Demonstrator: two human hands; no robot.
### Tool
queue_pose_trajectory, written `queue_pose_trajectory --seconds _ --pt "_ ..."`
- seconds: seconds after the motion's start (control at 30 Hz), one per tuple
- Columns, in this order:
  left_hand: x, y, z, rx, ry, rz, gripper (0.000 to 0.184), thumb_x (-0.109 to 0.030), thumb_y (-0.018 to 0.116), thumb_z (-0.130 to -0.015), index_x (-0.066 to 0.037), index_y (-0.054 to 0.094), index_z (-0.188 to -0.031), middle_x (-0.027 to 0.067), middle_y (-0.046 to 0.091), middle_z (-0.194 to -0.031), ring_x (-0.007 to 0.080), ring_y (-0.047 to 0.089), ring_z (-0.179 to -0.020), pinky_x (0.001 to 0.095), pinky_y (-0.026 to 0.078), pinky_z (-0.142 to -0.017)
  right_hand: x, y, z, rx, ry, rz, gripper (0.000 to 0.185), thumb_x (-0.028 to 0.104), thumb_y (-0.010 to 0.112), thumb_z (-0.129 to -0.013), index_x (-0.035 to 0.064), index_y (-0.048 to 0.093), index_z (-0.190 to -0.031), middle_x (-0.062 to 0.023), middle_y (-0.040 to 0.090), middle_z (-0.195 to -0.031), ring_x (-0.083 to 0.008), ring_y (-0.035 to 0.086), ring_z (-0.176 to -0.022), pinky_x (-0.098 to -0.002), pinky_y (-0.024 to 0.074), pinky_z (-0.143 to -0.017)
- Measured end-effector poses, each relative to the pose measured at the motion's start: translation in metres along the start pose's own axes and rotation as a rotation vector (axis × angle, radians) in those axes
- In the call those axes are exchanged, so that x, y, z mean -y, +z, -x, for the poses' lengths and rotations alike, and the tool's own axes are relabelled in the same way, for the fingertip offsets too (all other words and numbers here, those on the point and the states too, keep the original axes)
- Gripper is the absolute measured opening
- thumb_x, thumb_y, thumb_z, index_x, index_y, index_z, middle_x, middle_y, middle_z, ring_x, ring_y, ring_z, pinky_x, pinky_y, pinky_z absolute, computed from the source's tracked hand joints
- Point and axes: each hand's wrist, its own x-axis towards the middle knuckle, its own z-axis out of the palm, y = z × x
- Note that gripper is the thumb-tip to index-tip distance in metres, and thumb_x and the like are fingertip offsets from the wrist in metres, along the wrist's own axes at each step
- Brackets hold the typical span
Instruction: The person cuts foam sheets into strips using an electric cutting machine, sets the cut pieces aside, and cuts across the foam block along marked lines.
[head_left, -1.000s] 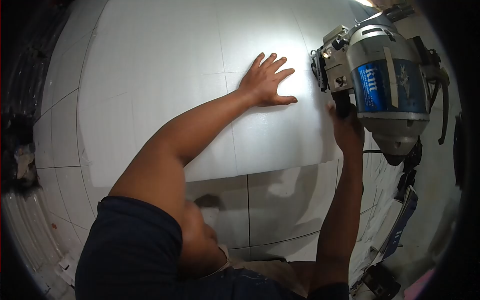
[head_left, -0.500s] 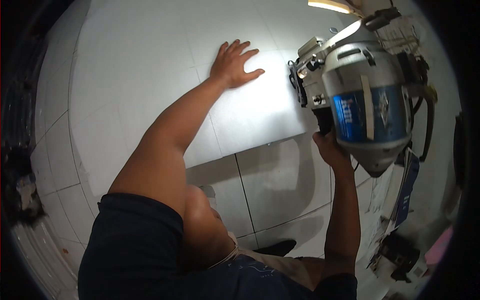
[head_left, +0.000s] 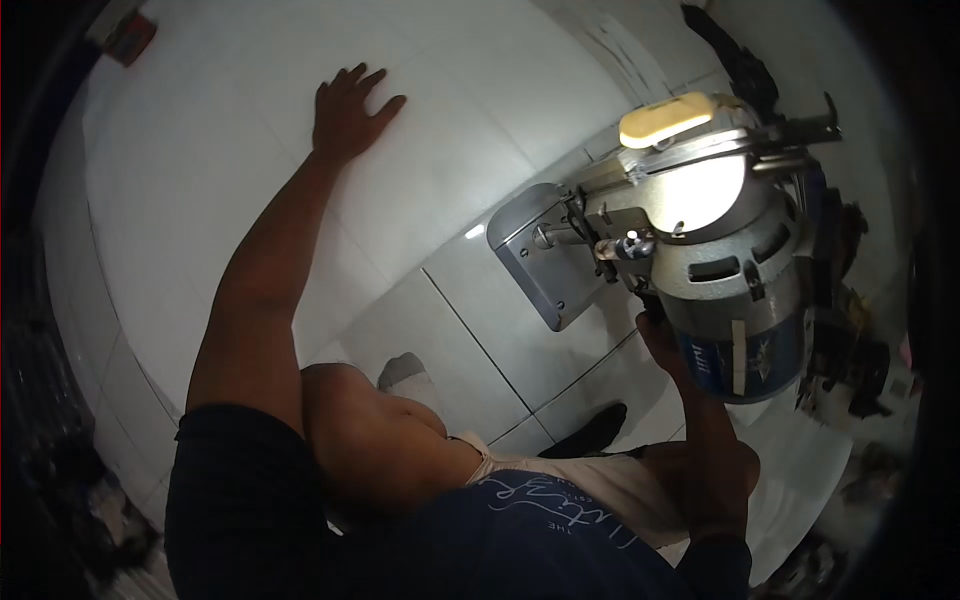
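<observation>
Machine (head_left: 728,285) sat beside the white sheet (head_left: 230,170), right hand (head_left: 662,342) curled round its handle (head_left: 650,303), left hand (head_left: 345,118) spread on the sheet, progress unclear.

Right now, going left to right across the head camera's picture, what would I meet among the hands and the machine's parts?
Left hand → cloth-cutting machine's grey base plate → right hand → the machine's blue-banded motor housing.

A thin, translucent white sheet (head_left: 215,165) lies flat over the tiled floor (head_left: 445,335). Just beside its edge is a silver-and-blue, barrel-bodied metal machine (head_left: 730,290) with a grey, round-cornered base plate (head_left: 555,285).
</observation>
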Motion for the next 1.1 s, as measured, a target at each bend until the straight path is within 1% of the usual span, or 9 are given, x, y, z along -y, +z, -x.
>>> queue_pose_trajectory --seconds 0.1,0.2,0.3,0.4,0.53,0.7,0.73,0.83,1.1 --pt "-0.002 0.038 0.008 -0.039 -0.003 0.156 0.054 -0.047 0.062 -0.088 -0.015 0.057 -0.131 0.0127 0.047 -0.143 0.0331 0.038 -0.135 0.0477 0.028 -0.111 -0.038 0.065 -0.001 -0.415 -0.174 0.345 0.05 0.043 0.054 -0.095 0.0137 0.048 -0.135 -0.0074 0.052 -0.135 -0.025 0.044 -0.13 -0.0413 0.035 -0.108" --pt "-0.017 -0.006 0.025 -0.192 0.103 0.346 0.034 -0.028 0.067 -0.089 -0.006 0.064 -0.115 0.0135 0.062 -0.12 0.0294 0.057 -0.113 0.0371 0.045 -0.094 -0.029 0.043 0.019 -0.054 -0.041 -0.087 0.05 0.043 0.054 -0.095 0.0137 0.047 -0.135 -0.0078 0.052 -0.136 -0.0254 0.044 -0.13 -0.0415 0.0341 -0.109" --pt "-0.055 -0.064 0.095 -0.079 -0.112 0.537 0.014 -0.016 0.066 -0.09 -0.002 0.067 -0.089 0.0065 0.062 -0.074 0.0138 0.054 -0.061 0.0269 0.044 -0.057 -0.022 0.034 0.033 0.162 0.124 -0.447 0.051 0.042 0.054 -0.095 0.0138 0.047 -0.136 -0.0082 0.052 -0.136 -0.0259 0.044 -0.13 -0.0416 0.0331 -0.109" --pt "-0.074 -0.102 0.234 -0.011 -0.255 0.505 0.013 -0.007 0.066 -0.087 0.0 0.06 -0.077 0.0046 0.057 -0.063 0.012 0.052 -0.059 0.0278 0.045 -0.057 -0.023 0.037 0.036 0.242 0.165 -0.591 0.051 0.041 0.055 -0.095 0.0138 0.047 -0.136 -0.0086 0.052 -0.136 -0.0264 0.043 -0.131 -0.0418 0.0321 -0.11" --pt "-0.078 -0.111 0.409 0.006 -0.664 0.259 0.019 -0.02 0.063 -0.089 -0.002 0.058 -0.095 0.0101 0.058 -0.084 0.0194 0.056 -0.072 0.0337 0.048 -0.064 -0.02 0.043 0.034 0.343 0.184 -0.742 0.051 0.04 0.055 -0.094 0.0139 0.046 -0.137 -0.0091 0.052 -0.136 -0.027 0.043 -0.131 -0.0421 0.0308 -0.111" --pt "-0.029 -0.108 0.571 -0.098 -1.304 -0.486 0.04 -0.037 0.059 -0.092 -0.006 0.057 -0.117 0.0169 0.059 -0.111 0.0286 0.062 -0.087 0.0411 0.052 -0.074 -0.014 0.052 0.024 0.326 0.135 -0.551 0.047 0.033 0.06 -0.092 0.0081 0.05 -0.131 -0.0138 0.056 -0.13 -0.0311 0.05 -0.123 -0.0431 0.0372 -0.105" --pt "-0.006 -0.103 0.591 -0.037 -1.584 -0.627 0.057 -0.053 0.045 -0.093 -0.009 0.05 -0.129 0.0189 0.051 -0.125 0.0342 0.056 -0.109 0.0482 0.047 -0.088 -0.011 0.062 0.029 0.353 0.401 -0.824 0.046 0.031 0.062 -0.091 0.0055 0.051 -0.127 -0.0165 0.057 -0.126 -0.033 0.053 -0.119 -0.0432 0.04 -0.101" --pt "0.018 -0.095 0.609 -0.019 -2.039 -0.723 0.06 -0.054 0.043 -0.093 -0.008 0.046 -0.131 0.0199 0.048 -0.127 0.0354 0.053 -0.111 0.0502 0.045 -0.089 -0.007 0.063 0.021 0.4 0.484 -0.708 0.048 0.03 0.068 -0.085 -0.0009 0.054 -0.118 -0.0246 0.061 -0.112 -0.0392 0.059 -0.105 -0.0428 0.0464 -0.09" --pt "0.039 -0.08 0.596 -0.035 -2.184 -0.768 0.069 -0.059 0.037 -0.091 -0.007 0.036 -0.136 0.0226 0.041 -0.132 0.0387 0.044 -0.119 0.0553 0.039 -0.094 -0.012 0.075 0.031 0.295 0.461 -0.565 0.053 0.037 0.069 -0.084 -0.0016 0.054 -0.117 -0.0258 0.062 -0.107 -0.0416 0.061 -0.099 -0.0473 0.0478 -0.085"
